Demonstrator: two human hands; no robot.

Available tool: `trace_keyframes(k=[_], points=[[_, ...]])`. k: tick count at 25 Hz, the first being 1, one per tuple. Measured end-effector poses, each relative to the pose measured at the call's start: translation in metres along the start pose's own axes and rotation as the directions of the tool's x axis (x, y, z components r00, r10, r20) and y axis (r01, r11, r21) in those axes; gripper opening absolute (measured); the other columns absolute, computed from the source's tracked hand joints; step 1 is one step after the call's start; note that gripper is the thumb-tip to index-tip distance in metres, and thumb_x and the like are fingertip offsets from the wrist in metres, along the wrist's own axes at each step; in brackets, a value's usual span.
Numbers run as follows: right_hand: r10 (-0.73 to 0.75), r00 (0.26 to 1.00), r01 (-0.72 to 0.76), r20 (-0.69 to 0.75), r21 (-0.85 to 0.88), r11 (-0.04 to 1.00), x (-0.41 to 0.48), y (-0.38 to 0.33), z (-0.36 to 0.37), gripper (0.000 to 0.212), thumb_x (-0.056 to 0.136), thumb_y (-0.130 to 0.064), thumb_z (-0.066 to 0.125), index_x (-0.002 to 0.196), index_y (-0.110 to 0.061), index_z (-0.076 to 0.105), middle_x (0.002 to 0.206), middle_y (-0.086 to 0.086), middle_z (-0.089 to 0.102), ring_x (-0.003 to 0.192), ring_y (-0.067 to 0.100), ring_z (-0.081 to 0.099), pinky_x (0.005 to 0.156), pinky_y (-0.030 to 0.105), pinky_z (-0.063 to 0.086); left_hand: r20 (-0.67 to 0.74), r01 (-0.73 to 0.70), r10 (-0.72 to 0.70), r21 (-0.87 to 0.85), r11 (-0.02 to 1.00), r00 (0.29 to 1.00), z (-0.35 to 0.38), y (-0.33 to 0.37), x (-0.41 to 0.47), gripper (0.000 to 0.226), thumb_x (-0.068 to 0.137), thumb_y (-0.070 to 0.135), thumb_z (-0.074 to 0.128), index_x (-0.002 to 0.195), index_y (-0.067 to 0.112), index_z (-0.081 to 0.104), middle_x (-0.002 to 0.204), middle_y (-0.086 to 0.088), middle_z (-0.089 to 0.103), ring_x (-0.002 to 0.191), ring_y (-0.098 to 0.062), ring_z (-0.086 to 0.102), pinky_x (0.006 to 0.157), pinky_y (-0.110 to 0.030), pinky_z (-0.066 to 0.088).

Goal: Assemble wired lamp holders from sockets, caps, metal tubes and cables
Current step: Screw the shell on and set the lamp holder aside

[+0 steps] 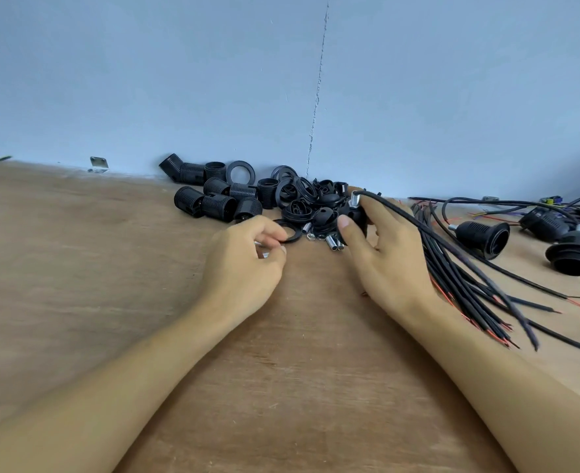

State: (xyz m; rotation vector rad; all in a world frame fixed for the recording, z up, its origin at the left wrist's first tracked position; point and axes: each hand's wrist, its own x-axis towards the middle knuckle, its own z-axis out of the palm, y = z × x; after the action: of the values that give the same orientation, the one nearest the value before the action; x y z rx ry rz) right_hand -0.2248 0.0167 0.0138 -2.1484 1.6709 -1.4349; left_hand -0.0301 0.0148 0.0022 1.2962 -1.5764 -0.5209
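My right hand [380,254] grips a black cap [355,215] with a metal tube [355,200] at its top, and a black cable [452,247] runs out of the tube to the right. My left hand [244,264] has its fingers curled around a small silvery metal piece [264,249], beside a black ring [288,231] lying on the table. A pile of black threaded sockets [218,199], rings and caps [302,203] sits by the wall. Loose metal tubes [333,241] lie between my hands.
A bundle of black cables with red wire ends [479,295] fans out to the right of my right hand. Assembled lamp holders [483,235] and more wires lie at the far right. A metal bracket [99,163] stands against the blue wall. The table is brown wood [77,268].
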Motion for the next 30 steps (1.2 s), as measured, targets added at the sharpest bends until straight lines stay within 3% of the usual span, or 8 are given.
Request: trace_keyframes(k=[3,6,10,13,16,24,27,30], points=[[0.073,0.997,-0.073,0.003,0.013,0.997,0.004,0.006,-0.001,0.021,0.101,-0.034,0.055,0.081,-0.037,0.048,0.073,-0.009,0.047,0.081,0.02,0.048,0.075,0.034,0.039,0.067,-0.111,0.102,0.142,0.984,0.993,0.011,0.003,-0.004,0.025,0.087,0.006,0.071,0.088,0.03,0.07,0.083,0.018,0.066,0.076,0.006,0.061,0.067,-0.002,0.04],[0.132,0.991,-0.132,0.008,0.109,0.985,0.005,0.011,0.0,0.018,0.1,-0.038,0.054,0.084,-0.03,0.056,0.061,-0.01,0.054,0.068,0.014,0.049,0.063,0.026,0.035,0.146,-0.306,0.269,0.423,0.853,0.952,0.018,0.004,0.001,0.029,0.091,0.004,0.061,0.113,0.02,0.07,0.108,0.007,0.063,0.089,-0.012,0.063,0.07,-0.021,0.042],[0.146,0.989,-0.145,0.009,0.191,0.971,0.004,0.012,0.0,0.017,0.099,-0.045,0.055,0.092,-0.032,0.065,0.054,-0.019,0.052,0.048,0.006,0.044,0.05,0.014,0.034,0.26,-0.256,0.094,0.711,0.655,0.961,0.023,0.019,0.027,0.017,0.096,0.007,0.055,0.11,0.012,0.064,0.113,-0.008,0.064,0.102,-0.033,0.063,0.068,-0.036,0.036],[0.156,0.987,-0.157,0.022,0.214,0.964,0.004,0.012,-0.001,0.017,0.098,-0.044,0.057,0.094,-0.031,0.067,0.054,-0.014,0.05,0.048,0.006,0.041,0.049,0.014,0.033,0.273,-0.19,-0.033,0.748,0.636,0.962,0.024,0.024,0.047,0.009,0.099,0.009,0.058,0.102,0.007,0.067,0.112,-0.014,0.064,0.103,-0.037,0.063,0.071,-0.039,0.039],[0.19,0.982,-0.19,0.018,0.208,0.959,0.005,0.014,-0.001,0.023,0.098,-0.046,0.057,0.09,-0.026,0.066,0.061,-0.007,0.053,0.052,0.007,0.042,0.051,0.015,0.034,0.275,-0.232,0.026,0.753,0.616,0.961,0.025,0.018,0.052,0.013,0.102,0.014,0.057,0.101,0.007,0.068,0.109,-0.013,0.064,0.104,-0.036,0.061,0.072,-0.038,0.04],[0.258,0.966,-0.254,0.016,0.232,0.939,0.007,0.016,-0.001,0.025,0.098,-0.044,0.058,0.088,-0.022,0.065,0.079,-0.008,0.066,0.072,0.0,0.054,0.067,0.013,0.04,-0.065,-0.143,0.18,0.379,0.914,0.981,0.013,0.009,0.062,0.032,0.104,0.011,0.051,0.074,0.003,0.061,0.079,-0.01,0.063,0.078,-0.031,0.06,0.068,-0.036,0.04],[0.262,0.965,-0.257,0.019,0.273,0.927,0.007,0.016,0.0,0.019,0.098,-0.043,0.059,0.091,-0.027,0.067,0.084,-0.012,0.07,0.079,-0.002,0.062,0.076,0.019,0.047,-0.151,0.06,-0.055,0.03,0.998,0.987,0.011,0.018,0.063,0.027,0.104,0.014,0.054,0.08,0.009,0.065,0.079,-0.008,0.071,0.069,-0.024,0.068,0.072,-0.036,0.056],[0.272,0.962,-0.267,0.028,0.314,0.911,0.006,0.014,0.0,0.02,0.097,-0.044,0.06,0.094,-0.027,0.068,0.09,-0.011,0.074,0.085,0.007,0.069,0.084,0.038,0.057,0.079,0.348,-0.357,-0.487,0.801,0.931,0.011,0.031,0.046,0.014,0.105,0.008,0.055,0.104,0.003,0.068,0.086,-0.011,0.073,0.06,-0.018,0.073,0.06,-0.033,0.062]])
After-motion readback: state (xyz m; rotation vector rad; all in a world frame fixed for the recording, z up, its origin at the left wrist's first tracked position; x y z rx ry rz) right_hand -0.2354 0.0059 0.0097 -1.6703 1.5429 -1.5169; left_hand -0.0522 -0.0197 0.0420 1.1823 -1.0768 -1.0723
